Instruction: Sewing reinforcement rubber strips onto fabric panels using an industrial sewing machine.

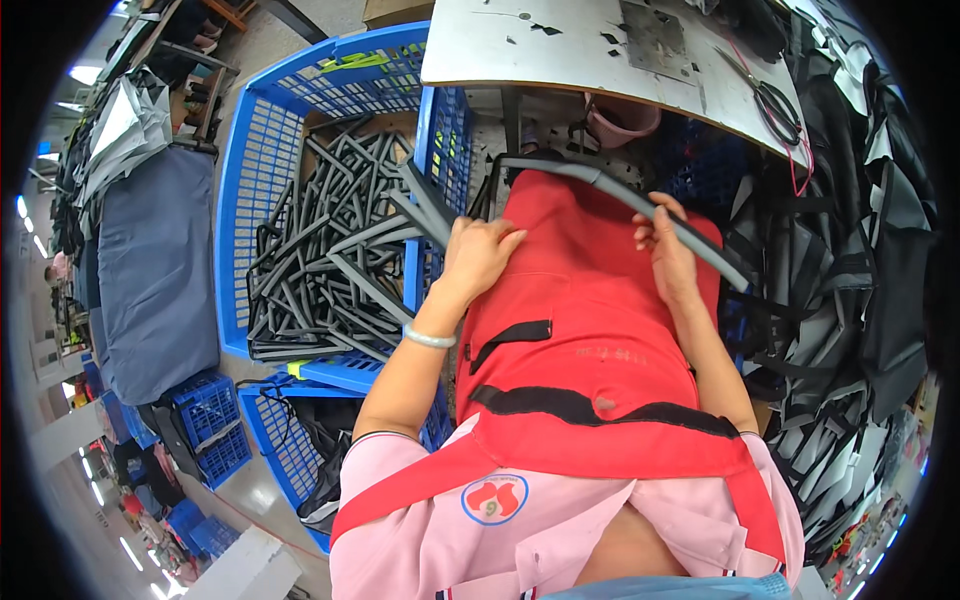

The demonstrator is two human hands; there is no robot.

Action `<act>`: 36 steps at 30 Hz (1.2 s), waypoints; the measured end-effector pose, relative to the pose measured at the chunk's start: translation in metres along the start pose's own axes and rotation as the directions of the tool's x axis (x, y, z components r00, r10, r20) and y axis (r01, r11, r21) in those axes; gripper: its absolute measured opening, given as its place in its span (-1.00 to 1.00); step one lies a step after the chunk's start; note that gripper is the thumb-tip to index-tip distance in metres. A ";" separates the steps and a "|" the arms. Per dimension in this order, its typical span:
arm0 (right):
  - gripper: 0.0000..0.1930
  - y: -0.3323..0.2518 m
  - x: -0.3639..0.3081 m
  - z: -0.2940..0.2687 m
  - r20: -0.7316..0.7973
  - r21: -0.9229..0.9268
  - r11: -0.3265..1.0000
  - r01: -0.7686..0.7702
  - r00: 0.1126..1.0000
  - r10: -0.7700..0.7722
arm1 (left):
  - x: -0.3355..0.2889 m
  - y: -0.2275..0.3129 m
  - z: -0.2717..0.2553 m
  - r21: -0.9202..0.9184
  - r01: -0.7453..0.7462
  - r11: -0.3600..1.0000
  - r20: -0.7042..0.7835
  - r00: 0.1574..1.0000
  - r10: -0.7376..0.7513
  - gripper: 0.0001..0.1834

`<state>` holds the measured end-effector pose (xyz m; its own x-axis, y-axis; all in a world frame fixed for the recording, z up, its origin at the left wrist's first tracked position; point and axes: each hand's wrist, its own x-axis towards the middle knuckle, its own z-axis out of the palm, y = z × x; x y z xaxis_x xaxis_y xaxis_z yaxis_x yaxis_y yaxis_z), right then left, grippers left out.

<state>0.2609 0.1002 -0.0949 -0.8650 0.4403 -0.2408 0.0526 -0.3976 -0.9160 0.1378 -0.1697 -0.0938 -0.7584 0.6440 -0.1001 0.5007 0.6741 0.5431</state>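
A long, bent grey tube-like strip [600, 178] lies across the upper part of my red apron [600, 250]. My right hand [672, 252] is closed around its right part, fingers curled. Over the apron's left edge, my left hand [480, 258] has its fingers bent downward and thumb out to the right. Several wide grey strips [424, 203] reach from the basket to beside that hand. Whatever its fingers hold, if anything, is hidden. A pale bangle [430, 338] circles my left wrist.
On the left, a blue plastic basket [232, 215] holds a heap of grey strips [335, 235]. Ahead stands a white table [570, 50] with black scissors [770, 100]. Dark fabric pieces [900, 250] pile up on the right. Another blue basket [270, 440] stands at lower left.
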 end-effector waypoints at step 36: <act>-0.75 -0.141 -0.033 -0.061 0.096 -0.061 0.984 0.165 0.983 -0.158 | 0.032 -0.040 -0.087 0.110 -0.043 0.993 -0.134 0.989 0.057 -0.46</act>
<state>0.3119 0.1910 0.0230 -0.9061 0.4187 -0.0608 -0.0604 -0.2703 -0.9609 0.0574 -0.2071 -0.0461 -0.7775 0.6274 0.0434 0.5753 0.6816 0.4522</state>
